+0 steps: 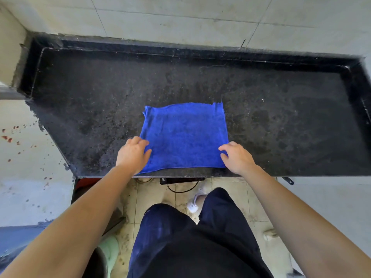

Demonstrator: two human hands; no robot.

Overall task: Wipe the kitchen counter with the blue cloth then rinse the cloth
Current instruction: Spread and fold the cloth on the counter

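A blue cloth [184, 135] lies spread flat as a rough square on the dark speckled kitchen counter [281, 121], near its front edge. My left hand [132, 153] rests on the cloth's near left corner, fingers curled over the edge and pinching it. My right hand [236, 155] sits at the near right corner, fingertips gripping that edge. The counter surface looks dusty, with pale smears to the right of the cloth.
A raised dark rim [180, 51] runs along the counter's back and sides against pale wall tiles [180, 19]. Below the front edge are a tiled floor [226, 189], cables [180, 187] and my legs. A pale ledge [22, 157] with red specks lies left.
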